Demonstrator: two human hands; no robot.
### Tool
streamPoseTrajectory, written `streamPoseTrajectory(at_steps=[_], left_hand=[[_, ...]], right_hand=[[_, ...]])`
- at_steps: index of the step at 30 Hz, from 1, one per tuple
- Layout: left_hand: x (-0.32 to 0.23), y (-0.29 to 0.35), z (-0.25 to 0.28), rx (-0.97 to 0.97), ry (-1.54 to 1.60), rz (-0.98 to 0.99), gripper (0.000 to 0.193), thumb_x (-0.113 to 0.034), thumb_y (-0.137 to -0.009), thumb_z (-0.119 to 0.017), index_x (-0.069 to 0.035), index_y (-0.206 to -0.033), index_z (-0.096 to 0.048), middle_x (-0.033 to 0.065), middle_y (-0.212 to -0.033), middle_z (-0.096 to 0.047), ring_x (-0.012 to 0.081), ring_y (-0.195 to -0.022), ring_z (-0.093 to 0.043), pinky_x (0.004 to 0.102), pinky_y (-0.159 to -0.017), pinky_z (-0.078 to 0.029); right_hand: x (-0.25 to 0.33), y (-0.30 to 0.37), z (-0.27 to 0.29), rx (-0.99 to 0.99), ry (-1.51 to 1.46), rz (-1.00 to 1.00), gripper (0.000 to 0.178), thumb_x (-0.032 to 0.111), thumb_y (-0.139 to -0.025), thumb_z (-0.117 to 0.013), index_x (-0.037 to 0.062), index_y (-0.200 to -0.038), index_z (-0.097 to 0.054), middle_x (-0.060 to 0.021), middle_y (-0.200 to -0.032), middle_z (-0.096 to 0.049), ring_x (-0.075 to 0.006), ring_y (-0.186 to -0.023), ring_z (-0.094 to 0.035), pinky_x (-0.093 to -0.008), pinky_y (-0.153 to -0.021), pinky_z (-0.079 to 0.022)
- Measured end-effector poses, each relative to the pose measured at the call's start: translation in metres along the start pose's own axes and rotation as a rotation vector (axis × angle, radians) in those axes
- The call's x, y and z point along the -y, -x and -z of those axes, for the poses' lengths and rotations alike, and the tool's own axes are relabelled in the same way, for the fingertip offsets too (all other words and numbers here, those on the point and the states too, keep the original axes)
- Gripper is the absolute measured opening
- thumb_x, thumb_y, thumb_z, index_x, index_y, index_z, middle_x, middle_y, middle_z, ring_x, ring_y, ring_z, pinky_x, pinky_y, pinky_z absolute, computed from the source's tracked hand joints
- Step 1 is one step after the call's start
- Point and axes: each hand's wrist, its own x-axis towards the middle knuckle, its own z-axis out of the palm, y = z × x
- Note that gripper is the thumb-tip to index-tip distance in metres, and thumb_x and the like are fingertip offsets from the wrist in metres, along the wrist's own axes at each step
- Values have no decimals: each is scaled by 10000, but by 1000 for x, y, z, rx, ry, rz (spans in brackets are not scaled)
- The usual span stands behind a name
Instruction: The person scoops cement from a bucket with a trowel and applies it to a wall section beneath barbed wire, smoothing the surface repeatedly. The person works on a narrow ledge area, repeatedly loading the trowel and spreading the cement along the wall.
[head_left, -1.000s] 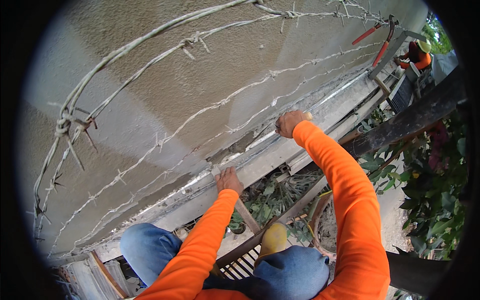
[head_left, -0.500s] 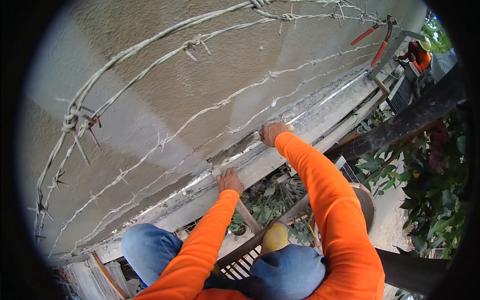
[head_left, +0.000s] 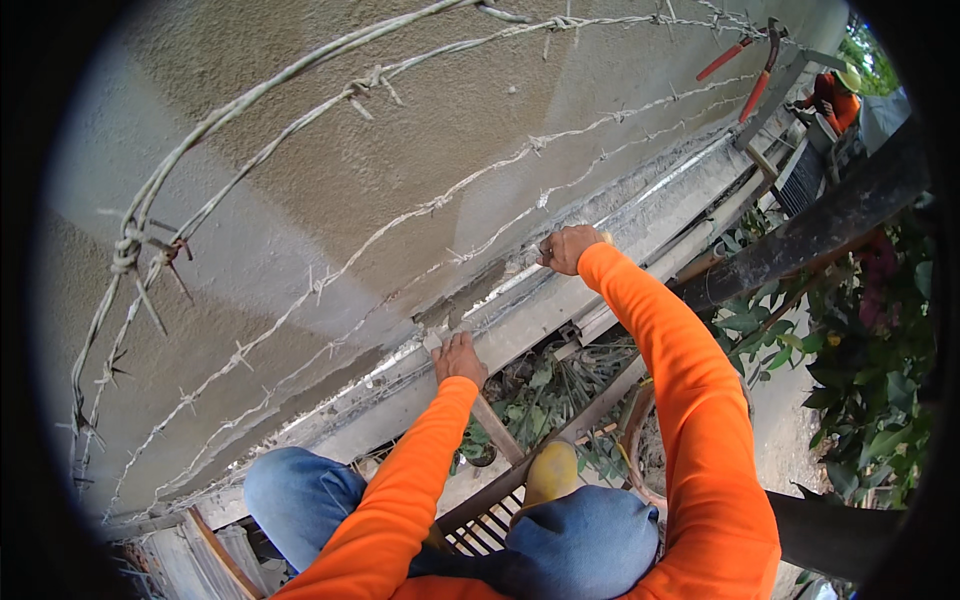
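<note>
My right hand is closed around a tool with a pale yellowish handle. Its working end is mostly hidden at the wall, so its kind cannot be told. The fist is over the groove where the rough plastered wall meets a concrete ledge. Farther left, my left hand grips the upper part of a wooden post, whose top end shows just past the fingers at the ledge.
Barbed wire runs along the wall above my hands. Red-handled pliers and a red-handled hammer hang at the far right. A co-worker in orange is beyond. A dark beam, leafy plants and a slatted platform lie nearby.
My right hand has slid a little to the right and farther along the groove with the tool. My left hand has stayed in place on the post.
</note>
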Motion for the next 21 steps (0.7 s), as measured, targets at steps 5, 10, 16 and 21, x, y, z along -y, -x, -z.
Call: streamPoseTrajectory(at_steps=[5,10,16,21], left_hand=[[1,2,0,-20,30,-12,666,-234,-787,-778,-72,-1380,-522,116,-1401,-575,305,-1383,-478,456,-1117,-340],[0,2,1,-14,40,-11,664,-226,-779,-774,-75,-1376,-525,121,-1393,-579,317,-1379,-480,457,-1124,-335],[-2,2,4,-13,11,-2,651,-217,-789,-794,-78,-1368,-530,102,-1364,-589,283,-1348,-503,428,-1087,-350],[-2,4,0,-51,7,-4,611,-192,-794,-780,-77,-1346,-544,101,-1347,-597,286,-1319,-521,427,-1082,-351]], right_hand=[[12,-6,-11,46,138,28,419,546,-941,-606,188,-1075,-779,-130,-1015,-779,-338,-1029,-726,-468,-949,-547],[40,-13,-33,77,128,110,423,543,-943,-602,186,-1087,-777,-130,-1021,-781,-334,-1029,-731,-464,-952,-546],[58,-24,-44,24,146,45,439,543,-948,-600,177,-1112,-779,-148,-1016,-777,-348,-1006,-736,-461,-956,-546],[54,-22,-33,-20,-55,95,408,528,-940,-609,197,-1106,-780,-131,-992,-780,-344,-991,-734,-490,-930,-537]])
